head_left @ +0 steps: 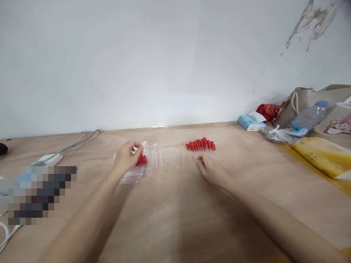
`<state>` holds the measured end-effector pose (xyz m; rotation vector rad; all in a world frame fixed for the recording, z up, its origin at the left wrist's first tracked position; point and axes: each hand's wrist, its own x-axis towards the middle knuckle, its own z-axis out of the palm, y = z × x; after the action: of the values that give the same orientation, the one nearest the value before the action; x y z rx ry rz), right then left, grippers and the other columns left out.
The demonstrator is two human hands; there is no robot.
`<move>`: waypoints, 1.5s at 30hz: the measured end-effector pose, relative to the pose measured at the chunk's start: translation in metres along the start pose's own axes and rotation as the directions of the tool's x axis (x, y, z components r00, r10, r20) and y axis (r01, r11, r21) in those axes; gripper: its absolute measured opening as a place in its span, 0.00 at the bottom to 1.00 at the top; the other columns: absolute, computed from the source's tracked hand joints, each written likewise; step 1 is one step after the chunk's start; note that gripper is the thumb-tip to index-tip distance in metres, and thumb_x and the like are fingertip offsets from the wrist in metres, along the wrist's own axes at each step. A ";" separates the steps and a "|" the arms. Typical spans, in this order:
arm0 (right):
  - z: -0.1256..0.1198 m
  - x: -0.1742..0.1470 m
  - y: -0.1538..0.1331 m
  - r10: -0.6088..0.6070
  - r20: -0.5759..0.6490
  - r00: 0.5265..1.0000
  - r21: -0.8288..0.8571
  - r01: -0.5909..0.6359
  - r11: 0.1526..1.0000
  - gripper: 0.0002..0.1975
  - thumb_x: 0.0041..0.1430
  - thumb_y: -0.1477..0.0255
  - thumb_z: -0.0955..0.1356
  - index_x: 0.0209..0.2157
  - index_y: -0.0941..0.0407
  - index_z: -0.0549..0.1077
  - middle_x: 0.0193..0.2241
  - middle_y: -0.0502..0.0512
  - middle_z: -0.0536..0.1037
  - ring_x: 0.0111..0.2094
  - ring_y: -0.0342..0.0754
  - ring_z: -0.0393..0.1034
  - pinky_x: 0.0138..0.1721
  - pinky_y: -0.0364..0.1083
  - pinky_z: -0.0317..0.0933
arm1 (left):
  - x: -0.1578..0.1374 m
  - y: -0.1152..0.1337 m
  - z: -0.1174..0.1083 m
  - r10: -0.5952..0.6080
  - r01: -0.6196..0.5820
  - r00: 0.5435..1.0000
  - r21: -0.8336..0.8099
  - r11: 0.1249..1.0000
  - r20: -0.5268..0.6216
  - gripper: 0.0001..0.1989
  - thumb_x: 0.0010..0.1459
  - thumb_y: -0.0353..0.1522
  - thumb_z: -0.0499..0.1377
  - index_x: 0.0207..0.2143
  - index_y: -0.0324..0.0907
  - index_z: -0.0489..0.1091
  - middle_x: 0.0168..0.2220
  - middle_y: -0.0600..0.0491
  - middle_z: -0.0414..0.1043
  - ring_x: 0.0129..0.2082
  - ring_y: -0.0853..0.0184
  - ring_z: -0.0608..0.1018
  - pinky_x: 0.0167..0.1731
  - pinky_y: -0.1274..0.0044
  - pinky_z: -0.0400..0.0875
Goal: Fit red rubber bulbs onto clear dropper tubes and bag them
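1. While the upper half of the scene was filled by a pale wall (164,65), scarred at upper right by a peeled patch (315,22), a brown tabletop (153,219) was spread below it.

2. At the far right, a beige bag (309,95) was seen near the wall, with a yellow packet (323,155) laid in front and a clear bottle (308,117) tilted between them.

3. A blue tissue pack (250,124) was set near the wall, to the left of the bottle.

4. The left hand (127,157) was held over clear zip bags (131,177), its thumb and forefinger curled toward each other; whether anything was pinched at the tips could not be made out.

5. The right hand (212,170) was lowered over the near ends of the red-capped tubes (201,145), its fingers bent close together; whether a tube was gripped could not be determined.

6. Those tubes were fanned side by side, caps toward the wall, while bare clear tubes (170,159) were lined up between the hands.

7. Loose red caps (142,159) were bunched at the zip bags, just beside the left fingertips.
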<state>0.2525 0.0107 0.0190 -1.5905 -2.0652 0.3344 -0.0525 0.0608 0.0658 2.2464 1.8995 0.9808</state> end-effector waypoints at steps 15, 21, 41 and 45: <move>0.020 -0.033 0.043 -0.281 -0.273 0.920 0.016 0.296 0.955 0.12 0.59 0.71 0.59 0.42 0.56 0.67 0.33 0.57 0.73 0.34 0.49 0.68 0.34 0.47 0.63 | 0.092 -0.053 0.010 -0.210 0.048 0.666 0.240 0.970 0.716 0.07 0.34 0.34 0.61 0.18 0.39 0.69 0.19 0.56 0.72 0.25 0.66 0.72 0.27 0.79 0.64; 0.019 -0.035 0.043 -0.226 -0.298 0.927 0.074 0.259 0.963 0.12 0.59 0.69 0.59 0.42 0.56 0.67 0.32 0.57 0.73 0.32 0.47 0.68 0.31 0.45 0.63 | 0.090 -0.049 -0.005 -0.196 0.084 0.824 0.228 0.970 0.532 0.06 0.45 0.32 0.55 0.26 0.38 0.67 0.26 0.52 0.72 0.30 0.64 0.73 0.30 0.77 0.65; 0.028 -0.030 -0.011 -0.317 -0.218 0.923 0.162 0.355 0.921 0.08 0.59 0.70 0.61 0.36 0.55 0.70 0.25 0.50 0.73 0.26 0.42 0.64 0.35 0.46 0.51 | -0.088 0.061 0.071 0.190 -0.003 0.933 -0.521 0.854 0.306 0.09 0.57 0.36 0.51 0.36 0.41 0.65 0.31 0.54 0.68 0.31 0.69 0.70 0.33 0.77 0.64; 0.031 -0.033 -0.013 -0.353 -0.193 0.916 0.171 0.386 0.907 0.07 0.58 0.71 0.62 0.36 0.55 0.70 0.24 0.48 0.73 0.23 0.40 0.62 0.36 0.46 0.48 | -0.091 0.059 0.071 0.197 -0.005 0.930 -0.526 0.850 0.311 0.09 0.57 0.36 0.51 0.36 0.41 0.65 0.31 0.55 0.68 0.31 0.69 0.69 0.32 0.78 0.63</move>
<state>0.2318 -0.0207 -0.0083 -1.0388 -2.0783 0.2638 0.0290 -0.0103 -0.0053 2.0332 1.1944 0.8841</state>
